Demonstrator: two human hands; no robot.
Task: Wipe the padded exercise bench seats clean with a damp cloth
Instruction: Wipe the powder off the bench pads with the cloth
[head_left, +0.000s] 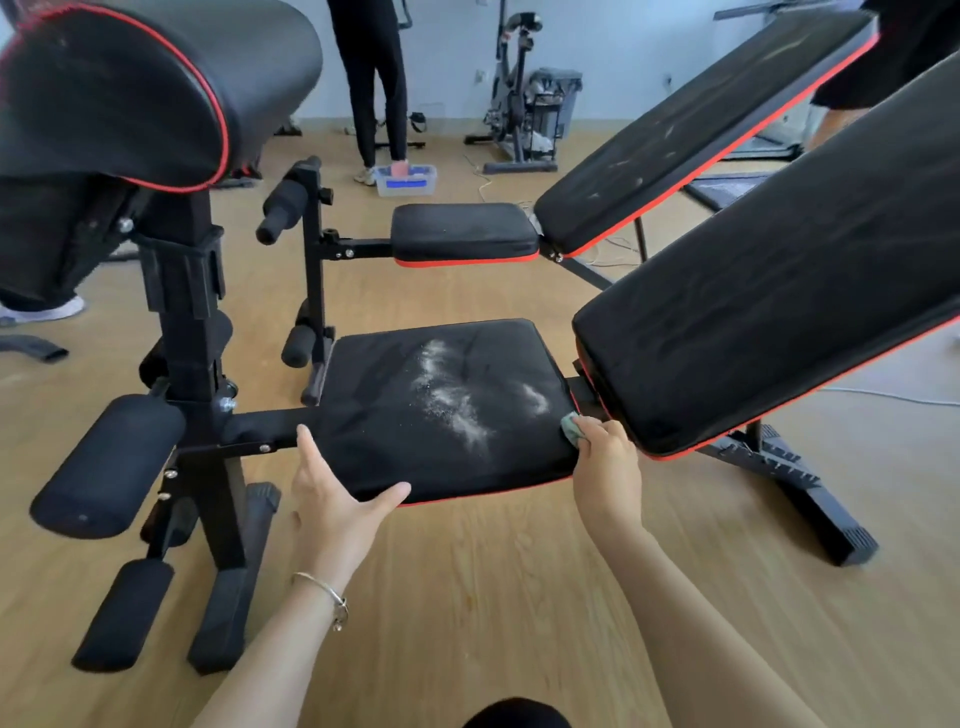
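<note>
The near bench seat (384, 431) is black padding with red trim, streaked with white powder (452, 400) across its middle and right. My right hand (605, 467) presses a small grey-green cloth (570, 428) on the seat's right rear corner, just under the raised backrest (769, 291). My left hand (332, 499) grips the seat's front left edge, thumb on top and fingers spread. A second bench behind has a smaller seat (462, 231) and a dusty tilted backrest (691, 124).
A curl pad (130, 88) on a black post stands at the left, with foam rollers (109, 462) below it. A person stands at the back near a clear plastic bin (405, 179). An exercise bike (514, 88) and cables lie on the wooden floor.
</note>
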